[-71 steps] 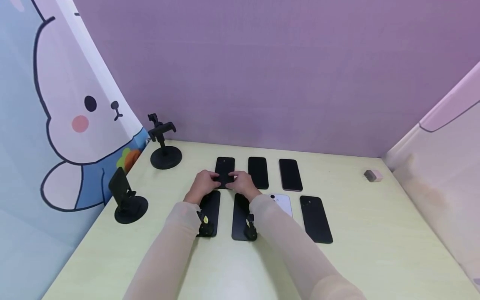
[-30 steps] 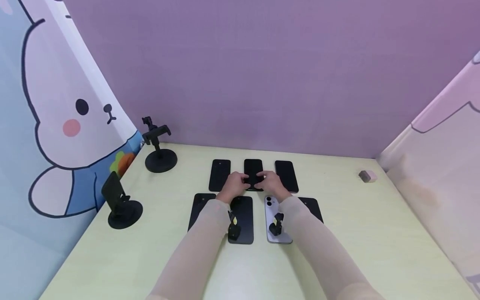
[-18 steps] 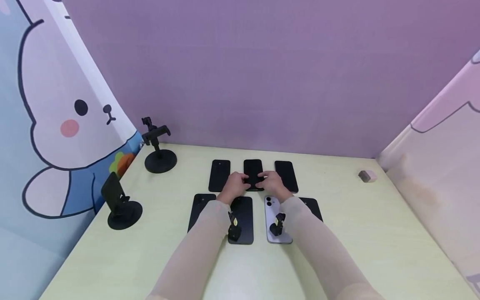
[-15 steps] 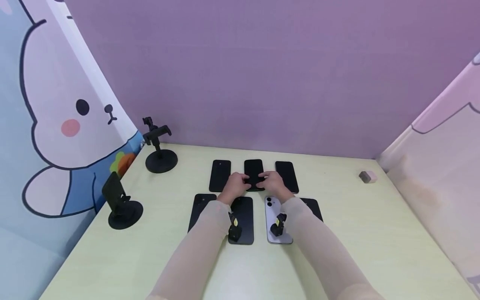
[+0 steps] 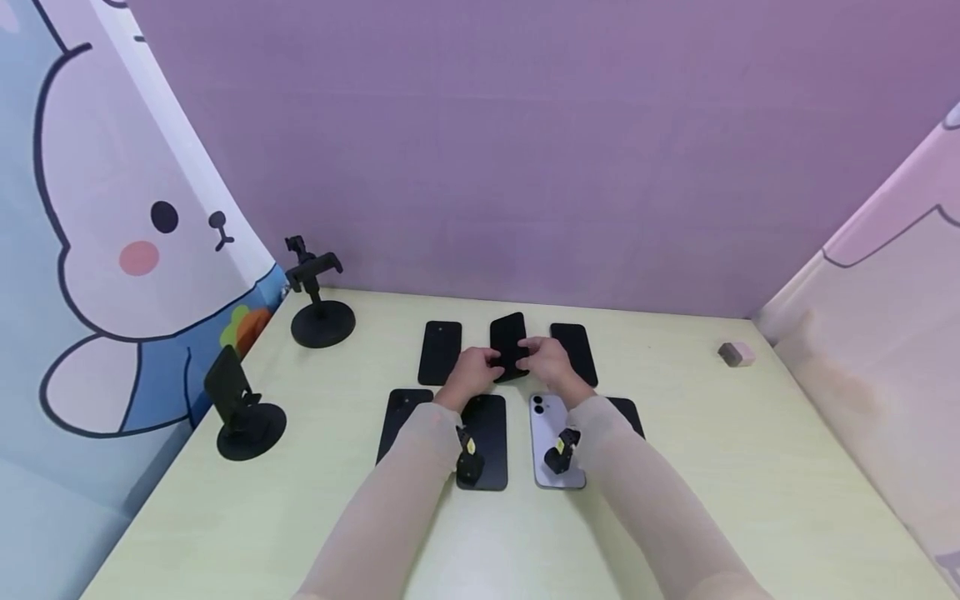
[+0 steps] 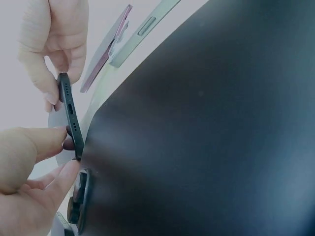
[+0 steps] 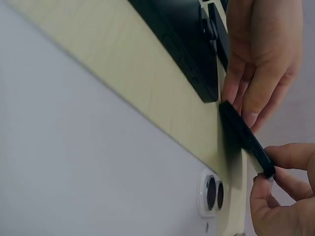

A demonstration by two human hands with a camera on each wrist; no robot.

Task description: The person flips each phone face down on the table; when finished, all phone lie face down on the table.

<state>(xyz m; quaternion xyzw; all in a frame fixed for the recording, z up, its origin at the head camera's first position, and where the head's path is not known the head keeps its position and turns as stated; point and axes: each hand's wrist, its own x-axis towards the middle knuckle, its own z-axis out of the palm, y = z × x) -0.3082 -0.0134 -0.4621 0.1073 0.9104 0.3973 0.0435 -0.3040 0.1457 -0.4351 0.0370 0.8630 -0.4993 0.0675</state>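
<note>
A black smartphone (image 5: 508, 343) at the middle of the back row is tilted, its right side raised off the table. My left hand (image 5: 472, 372) holds its left edge low down, fingertips at the corner. On the other side my right hand (image 5: 549, 363) pinches the right edge between thumb and fingers. Both wrist views show the phone's narrow bottom edge (image 6: 72, 115) slanting between the two hands. Black phones, one on the left (image 5: 440, 353) and one on the right (image 5: 573, 353), flank it, lying flat.
In the front row lie a black phone (image 5: 401, 412), a dark phone (image 5: 491, 442), a lilac phone (image 5: 546, 442) and a partly covered black phone (image 5: 627, 414). Two black phone stands, one behind (image 5: 321, 321) and one nearer (image 5: 247, 417), stand left. A small block (image 5: 736, 353) lies right.
Both hands moved right from the back-left phone to the middle one. Over the last half second that phone went from lying flat to tilted, its right side rising.
</note>
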